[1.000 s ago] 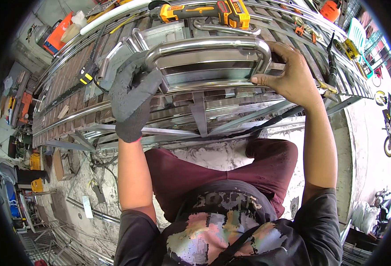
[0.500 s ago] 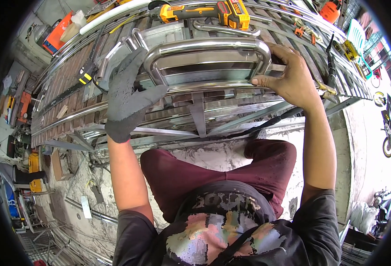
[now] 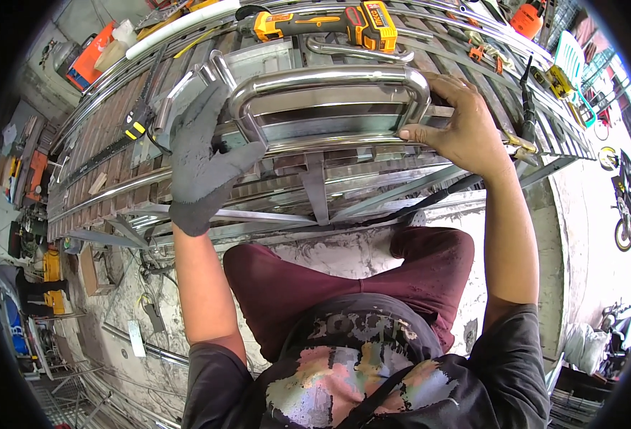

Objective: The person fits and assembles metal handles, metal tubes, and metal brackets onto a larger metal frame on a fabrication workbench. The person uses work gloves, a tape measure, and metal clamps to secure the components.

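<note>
Your knees, in maroon trousers [image 3: 287, 279], are nearest, just short of the slatted bench [image 3: 128, 170]. At its near side, between your hands, is the bent steel tube [image 3: 330, 77], legs pointing down toward the shiny bar [image 3: 333, 141] at the near edge; whether they are joined to it, you cannot tell from here. Your bare right hand [image 3: 465, 129] grasps the right bend, fingers curled behind and thumb in front at the low end. Your gloved left hand [image 3: 201, 154] is spread beside the left bend, fingers straight and thumb apart; whether it presses there is unclear. Keep that right pinch firm, support both ends evenly, and watch that neither leg tips. Farther left lies a tape measure [image 3: 138, 121]; beyond, a second bent tube [image 3: 358, 53] and a yellow-and-black power tool [image 3: 315, 25] lie well away from your fingers.
</note>
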Action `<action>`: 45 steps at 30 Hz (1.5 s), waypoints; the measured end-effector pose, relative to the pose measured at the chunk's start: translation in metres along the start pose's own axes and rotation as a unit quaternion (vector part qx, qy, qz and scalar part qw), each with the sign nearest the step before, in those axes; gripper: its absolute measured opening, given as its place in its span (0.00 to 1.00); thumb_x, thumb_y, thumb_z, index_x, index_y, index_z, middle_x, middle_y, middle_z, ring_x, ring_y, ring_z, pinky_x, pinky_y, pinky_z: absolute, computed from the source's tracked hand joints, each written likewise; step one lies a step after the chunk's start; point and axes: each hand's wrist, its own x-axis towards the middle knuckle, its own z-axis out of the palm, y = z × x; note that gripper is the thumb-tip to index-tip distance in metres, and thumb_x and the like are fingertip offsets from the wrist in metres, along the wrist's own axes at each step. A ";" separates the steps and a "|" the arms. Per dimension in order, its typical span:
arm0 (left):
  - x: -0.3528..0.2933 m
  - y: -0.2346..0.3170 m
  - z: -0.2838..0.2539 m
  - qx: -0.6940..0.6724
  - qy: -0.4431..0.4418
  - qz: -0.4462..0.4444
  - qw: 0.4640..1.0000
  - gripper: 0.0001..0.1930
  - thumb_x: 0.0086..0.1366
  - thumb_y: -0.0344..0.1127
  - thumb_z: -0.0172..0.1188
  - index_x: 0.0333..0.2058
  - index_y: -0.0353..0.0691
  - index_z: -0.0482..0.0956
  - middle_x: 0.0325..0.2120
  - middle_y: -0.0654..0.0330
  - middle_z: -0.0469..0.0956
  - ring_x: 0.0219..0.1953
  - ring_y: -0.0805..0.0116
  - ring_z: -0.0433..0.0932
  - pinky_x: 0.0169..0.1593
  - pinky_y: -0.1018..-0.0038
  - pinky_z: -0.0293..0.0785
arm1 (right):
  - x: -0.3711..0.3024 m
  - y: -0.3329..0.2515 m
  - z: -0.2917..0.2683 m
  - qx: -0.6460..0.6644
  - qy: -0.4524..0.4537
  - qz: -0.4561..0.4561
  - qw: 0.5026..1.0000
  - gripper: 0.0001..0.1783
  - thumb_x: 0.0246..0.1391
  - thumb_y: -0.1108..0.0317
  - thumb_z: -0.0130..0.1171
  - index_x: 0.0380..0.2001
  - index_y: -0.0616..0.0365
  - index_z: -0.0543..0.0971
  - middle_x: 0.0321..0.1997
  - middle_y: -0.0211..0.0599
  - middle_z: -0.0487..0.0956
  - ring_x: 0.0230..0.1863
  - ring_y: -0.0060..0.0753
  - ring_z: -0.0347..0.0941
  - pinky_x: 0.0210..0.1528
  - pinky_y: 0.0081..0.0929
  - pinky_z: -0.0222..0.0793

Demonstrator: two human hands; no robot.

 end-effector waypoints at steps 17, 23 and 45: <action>-0.024 0.118 0.079 0.018 0.068 0.102 0.992 0.13 0.59 0.26 0.70 0.44 0.41 0.88 0.26 0.69 0.82 0.29 0.61 0.81 0.39 0.68 0.76 | -0.034 -0.009 0.015 -0.101 0.231 -0.087 0.964 0.32 0.39 0.64 0.83 0.50 0.56 0.82 0.50 0.42 0.81 0.53 0.40 0.77 0.57 0.38 0.72; -0.003 0.118 0.126 -0.126 0.190 0.027 0.973 0.19 0.54 0.31 0.74 0.46 0.36 0.84 0.31 0.54 0.84 0.33 0.52 0.80 0.43 0.59 0.73 | -0.046 -0.009 0.058 0.075 0.224 0.074 0.969 0.19 0.47 0.72 0.78 0.43 0.62 0.84 0.35 0.35 0.85 0.32 0.23 0.80 0.39 0.26 0.76; 0.086 0.098 0.088 0.110 0.172 0.239 0.949 0.02 0.59 0.28 0.64 0.31 0.39 0.81 0.32 0.55 0.82 0.36 0.52 0.81 0.37 0.57 0.75 | -0.041 -0.003 0.062 0.071 0.220 0.067 0.971 0.20 0.42 0.68 0.77 0.40 0.60 0.82 0.40 0.41 0.84 0.40 0.44 0.84 0.44 0.34 0.79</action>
